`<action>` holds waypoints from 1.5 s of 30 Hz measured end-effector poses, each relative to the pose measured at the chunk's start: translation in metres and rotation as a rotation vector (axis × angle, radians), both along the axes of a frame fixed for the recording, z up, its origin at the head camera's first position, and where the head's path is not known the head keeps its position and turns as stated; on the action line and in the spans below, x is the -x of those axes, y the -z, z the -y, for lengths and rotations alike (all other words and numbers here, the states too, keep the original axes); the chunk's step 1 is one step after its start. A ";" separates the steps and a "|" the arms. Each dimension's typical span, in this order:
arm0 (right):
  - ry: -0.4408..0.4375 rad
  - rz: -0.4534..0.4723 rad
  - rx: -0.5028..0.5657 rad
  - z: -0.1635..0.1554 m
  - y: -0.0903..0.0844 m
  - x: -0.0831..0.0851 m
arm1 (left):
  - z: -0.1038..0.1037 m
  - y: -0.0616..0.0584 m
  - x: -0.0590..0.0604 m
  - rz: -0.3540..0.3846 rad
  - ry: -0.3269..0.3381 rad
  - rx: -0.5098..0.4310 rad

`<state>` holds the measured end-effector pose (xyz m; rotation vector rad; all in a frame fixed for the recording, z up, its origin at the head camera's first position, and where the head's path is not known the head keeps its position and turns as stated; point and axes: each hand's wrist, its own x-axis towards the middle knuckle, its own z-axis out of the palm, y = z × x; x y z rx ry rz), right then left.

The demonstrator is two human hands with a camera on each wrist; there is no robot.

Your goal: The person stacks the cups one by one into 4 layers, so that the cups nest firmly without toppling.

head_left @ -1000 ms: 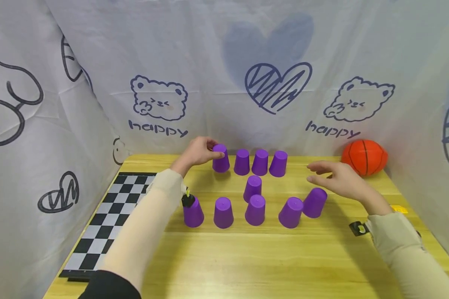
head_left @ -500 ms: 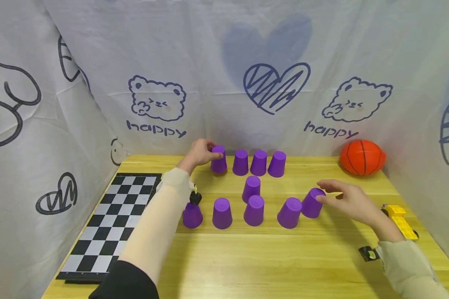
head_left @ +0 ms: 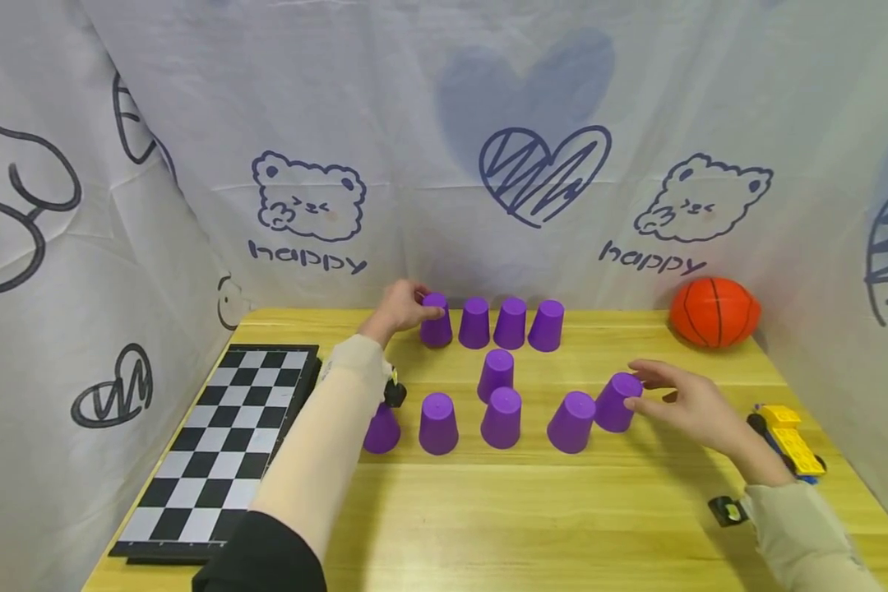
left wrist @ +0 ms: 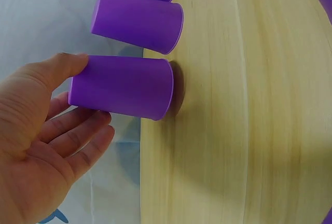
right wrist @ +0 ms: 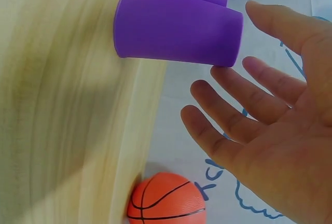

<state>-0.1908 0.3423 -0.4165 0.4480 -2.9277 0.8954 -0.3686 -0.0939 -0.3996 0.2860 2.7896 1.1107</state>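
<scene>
Left hand (head_left: 401, 308) pinching the upturned purple cup (head_left: 436, 322) at the back row's left end, I hold my right hand (head_left: 690, 407) open beside the rightmost cup (head_left: 617, 403), in the head view. From the left wrist, my thumb (left wrist: 62, 67) and fingers (left wrist: 78, 136) clasp the purple cup near its base. From the right wrist, my fingers spread beside the rightmost cup's base, contact unclear; an orange ball (right wrist: 168, 200) sits beyond.

Your cream sleeves (head_left: 326, 436) set off solid purple cups (head_left: 501, 419) on a yellow wood-grained worktop (head_left: 533, 518), a black-and-white chequered board (head_left: 215, 436) along its left edge, an orange-red ball (head_left: 714, 312) lined in black near its far right corner, blue hearts (head_left: 544, 177) and bears (head_left: 309, 196) patterning the white cloth (head_left: 429, 82)
</scene>
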 end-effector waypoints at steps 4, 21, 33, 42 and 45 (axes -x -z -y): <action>-0.003 -0.003 0.002 0.000 0.005 0.001 | -0.002 0.005 0.001 0.011 -0.003 -0.004; 0.001 -0.004 0.018 0.003 0.009 0.001 | -0.005 0.015 0.005 -0.002 0.000 -0.006; 0.003 0.002 0.032 0.003 0.014 0.004 | -0.004 0.012 0.000 0.010 -0.001 0.006; 0.001 0.002 0.031 0.003 0.015 0.006 | 0.014 -0.013 -0.007 -0.026 0.031 -0.037; 0.004 -0.003 0.025 0.001 0.014 0.007 | 0.022 -0.019 -0.012 -0.055 0.055 -0.034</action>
